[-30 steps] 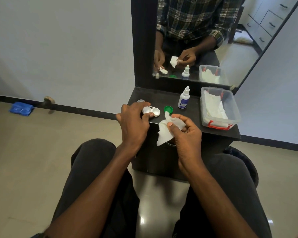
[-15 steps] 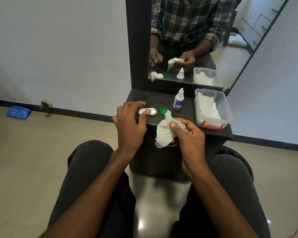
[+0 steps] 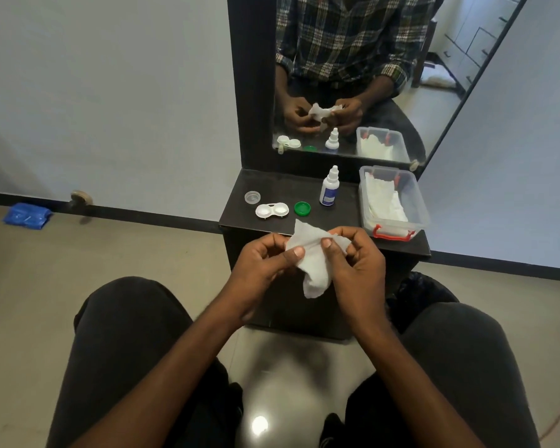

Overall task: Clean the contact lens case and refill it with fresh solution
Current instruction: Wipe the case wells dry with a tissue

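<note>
The left hand, having let go of the contact lens case, is now joining the right hand, both sets of fingers pinching the tissue mid-frame while the uncapped case is sitting on the table just above, where a careless wipe is risking knocking it off the edge.

Left hand and right hand pinch a white tissue.
</note>
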